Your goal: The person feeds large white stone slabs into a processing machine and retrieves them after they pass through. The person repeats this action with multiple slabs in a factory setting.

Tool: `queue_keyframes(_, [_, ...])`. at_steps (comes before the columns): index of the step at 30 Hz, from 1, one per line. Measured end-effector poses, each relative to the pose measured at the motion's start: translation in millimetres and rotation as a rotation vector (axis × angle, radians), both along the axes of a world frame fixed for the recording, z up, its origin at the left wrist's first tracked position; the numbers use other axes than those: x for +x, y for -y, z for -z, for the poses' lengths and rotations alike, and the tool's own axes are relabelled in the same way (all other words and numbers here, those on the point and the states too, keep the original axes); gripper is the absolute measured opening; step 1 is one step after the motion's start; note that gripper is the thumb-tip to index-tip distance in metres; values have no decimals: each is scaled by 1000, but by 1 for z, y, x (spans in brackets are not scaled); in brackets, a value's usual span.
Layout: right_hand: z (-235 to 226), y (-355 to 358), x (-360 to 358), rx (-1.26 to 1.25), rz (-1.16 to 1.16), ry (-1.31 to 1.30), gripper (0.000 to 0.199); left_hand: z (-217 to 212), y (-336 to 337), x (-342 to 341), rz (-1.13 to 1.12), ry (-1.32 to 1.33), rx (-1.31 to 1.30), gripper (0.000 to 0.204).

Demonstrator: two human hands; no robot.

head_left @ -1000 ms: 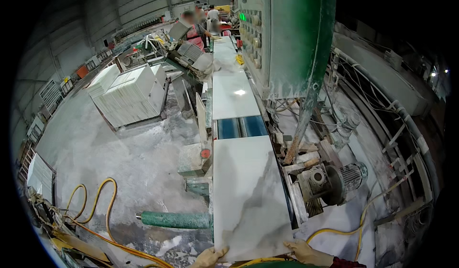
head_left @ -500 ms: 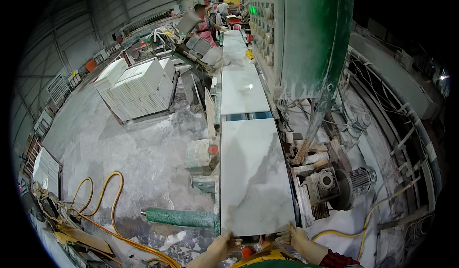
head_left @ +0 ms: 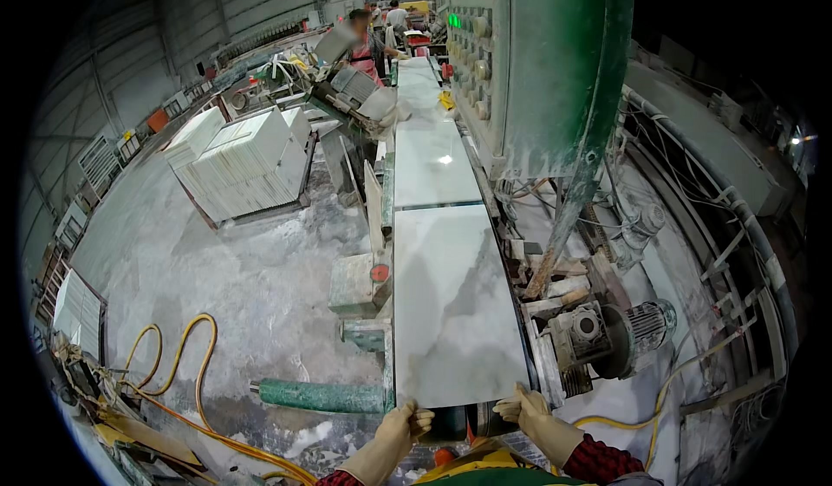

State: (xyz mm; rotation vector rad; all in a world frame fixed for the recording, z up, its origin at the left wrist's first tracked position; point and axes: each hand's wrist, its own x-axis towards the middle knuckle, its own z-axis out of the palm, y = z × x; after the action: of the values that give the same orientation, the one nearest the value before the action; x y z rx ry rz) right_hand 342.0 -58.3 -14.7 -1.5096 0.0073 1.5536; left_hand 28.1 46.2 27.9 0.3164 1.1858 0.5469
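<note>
A large white marbled tile lies on the conveyor line in front of me. My left hand, in a tan glove, grips its near left corner. My right hand, also gloved, holds the near right corner. A second glossy tile lies just beyond it on the same line, and more tiles follow toward the far end.
A green control cabinet with buttons stands right of the line, with an electric motor and cables below it. A pallet of stacked white tiles sits at left. A green roller and yellow hoses lie on the dusty floor. People work at the far end.
The near tile has travelled along the line toward me and closed the gap. Both hands have come up into view and taken hold of its near edge.
</note>
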Motion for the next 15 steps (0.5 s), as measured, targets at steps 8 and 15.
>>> queue_keyframes(8, [29,-31,20,135,45,-111,58,2,-28,14,-33,-40,27,24])
queue_keyframes(15, [27,-41,17,56,-84,69,60,23,-39,16,-17,-108,-14,47])
